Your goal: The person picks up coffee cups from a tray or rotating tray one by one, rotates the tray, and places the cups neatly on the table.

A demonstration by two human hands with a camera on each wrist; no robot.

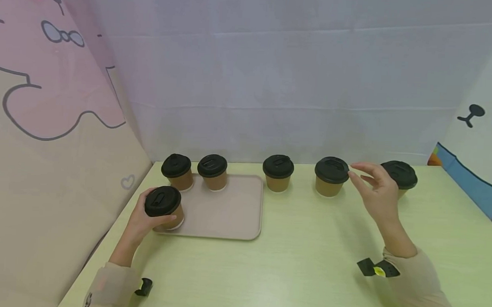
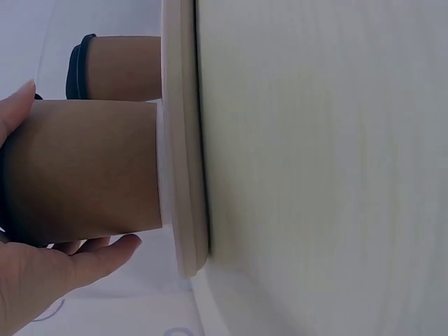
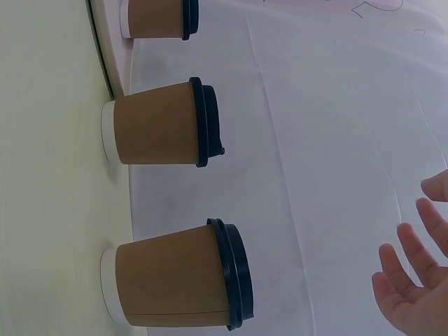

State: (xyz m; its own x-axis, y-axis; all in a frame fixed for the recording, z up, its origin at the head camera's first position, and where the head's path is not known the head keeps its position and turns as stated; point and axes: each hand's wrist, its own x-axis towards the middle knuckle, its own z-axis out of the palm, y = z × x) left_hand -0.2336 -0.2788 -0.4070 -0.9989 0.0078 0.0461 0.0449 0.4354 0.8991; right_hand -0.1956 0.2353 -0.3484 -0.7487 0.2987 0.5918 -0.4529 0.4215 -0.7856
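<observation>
My left hand [image 1: 141, 218] grips a brown paper coffee cup [image 1: 163, 203] with a black lid, thumb on the near side and fingers round the far side. The cup is upright at the front left corner of a pale tray [image 1: 227, 212]; in the left wrist view its white base [image 2: 165, 168] meets the tray's surface. My right hand [image 1: 379, 192] is raised over the table with nothing in its fingers, which are spread and slightly bent. Its fingertips are beside the black lid of another coffee cup [image 1: 329, 176], apart from it in the right wrist view.
Two more lidded cups stand along the tray's back left, one at the corner [image 1: 177, 170] and one beside it [image 1: 213, 170]. Right of the tray is another cup [image 1: 278, 172]. A further cup [image 1: 400, 176] is partly behind the right hand. A white curtain [image 1: 274, 81] hangs behind the table.
</observation>
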